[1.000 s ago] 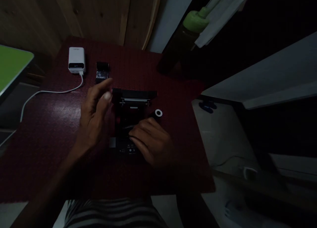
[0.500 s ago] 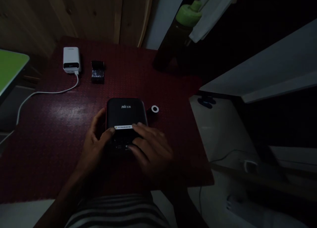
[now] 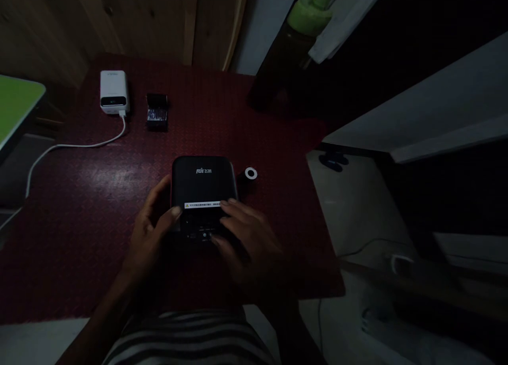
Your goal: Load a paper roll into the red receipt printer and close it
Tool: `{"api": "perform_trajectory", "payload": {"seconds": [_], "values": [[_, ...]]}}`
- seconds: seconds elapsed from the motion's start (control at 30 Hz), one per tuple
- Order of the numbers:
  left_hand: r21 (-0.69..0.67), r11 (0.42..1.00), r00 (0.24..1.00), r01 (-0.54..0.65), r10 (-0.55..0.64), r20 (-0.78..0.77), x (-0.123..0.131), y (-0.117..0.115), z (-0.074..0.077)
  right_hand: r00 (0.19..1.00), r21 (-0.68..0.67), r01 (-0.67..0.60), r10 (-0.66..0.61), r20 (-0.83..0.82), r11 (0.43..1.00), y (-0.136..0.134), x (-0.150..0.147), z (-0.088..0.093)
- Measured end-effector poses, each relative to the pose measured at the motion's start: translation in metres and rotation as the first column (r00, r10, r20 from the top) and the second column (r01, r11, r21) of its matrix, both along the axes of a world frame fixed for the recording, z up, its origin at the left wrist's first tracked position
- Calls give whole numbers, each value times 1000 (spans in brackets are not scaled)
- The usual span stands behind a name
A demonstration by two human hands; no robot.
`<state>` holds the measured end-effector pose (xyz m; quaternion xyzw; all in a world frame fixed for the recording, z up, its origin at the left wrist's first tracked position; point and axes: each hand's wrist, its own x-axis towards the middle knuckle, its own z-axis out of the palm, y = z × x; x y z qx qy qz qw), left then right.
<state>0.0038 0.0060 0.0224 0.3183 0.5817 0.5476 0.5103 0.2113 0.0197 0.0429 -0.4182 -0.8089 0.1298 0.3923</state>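
We steady the black device (image 3: 203,182) from two sides: left hand (image 3: 153,233) narrow-gripping its edge, right hand (image 3: 250,243) spread wide across its front.

Head-worn camera looks forward and down (quite close) onto a red tabletop (image 3: 91,195).

Both hands sit at the black device (image 3: 203,182). Past it, a hand could pass over the red worktop (image 3: 91,195) toward the white power bank (image 3: 113,91) and small black pack (image 3: 156,112), crossing the white cable (image 3: 75,145) only further left. On the right, the small ringed roll (image 3: 251,173) stands just beside the device.
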Motion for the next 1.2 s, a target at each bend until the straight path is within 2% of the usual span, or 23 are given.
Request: {"api": "perform_trajectory", "payload": {"seconds": [0.1,0.2,0.37,0.67,0.83,1.0,1.1,1.2], "values": [[15,1000,1000,12,-12,3,-3,-11,1,987,-44,130,-133,-91,991,-10,11,-13],[-19,1000,1000,19,-19,-11,-5,-17,3,963,-109,206,-221,-153,972,-21,19,-27],[-74,997,1000,-12,11,-25,-4,-15,9,953,-274,214,-262,-151,938,-32,23,-44],[-108,991,996,-74,79,39,3,-12,11,929,-432,214,-319,-186,876,-35,19,-49],[-76,994,997,-73,75,17,5,-11,12,929,-424,222,-322,-180,878,-34,18,-49],[-52,997,998,-54,53,-14,7,-10,11,955,-348,205,-265,-135,915,-32,22,-45],[21,999,999,-29,29,-30,5,-12,5,961,-283,214,-254,-113,935,-25,26,-32],[81,997,999,8,-4,-50,2,-16,-4,976,-133,189,-202,-85,973,-5,24,-10]]}}
